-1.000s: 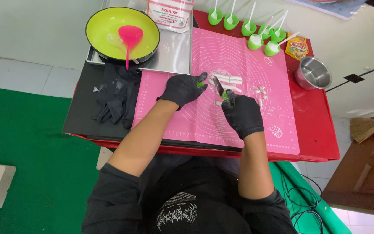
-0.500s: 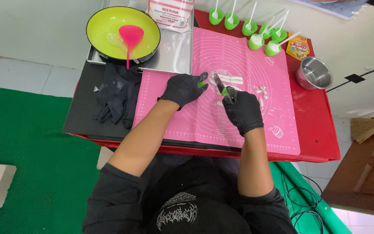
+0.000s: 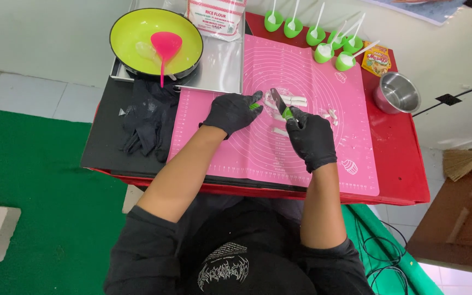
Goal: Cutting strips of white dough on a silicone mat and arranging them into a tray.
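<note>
- The right hand [image 3: 312, 137] is covering most of the knife [image 3: 281, 104]'s green handle; only the blade and a sliver of green are showing.
- The left hand [image 3: 230, 112] is hiding most of a green piece under its fingertips.
- The flour bag [image 3: 217, 16] is being cut off by the top edge.
- The white dough pieces [image 3: 293, 101] are looking too small to count surely.
- The black gloves [image 3: 148, 123] are blending into the dark mat.

Black-gloved left hand [image 3: 231, 112] and right hand [image 3: 311, 139]; knife [image 3: 281, 105] with green handle; white dough pieces [image 3: 293, 101]; pink mat [image 3: 279, 125] printed with white circles and a cupcake; red table [image 3: 405, 164]; lime-green bowl [image 3: 132, 33] with pink spatula [image 3: 165, 46]; green cups [image 3: 323, 53], white spoons; steel pot [image 3: 397, 94]
</note>
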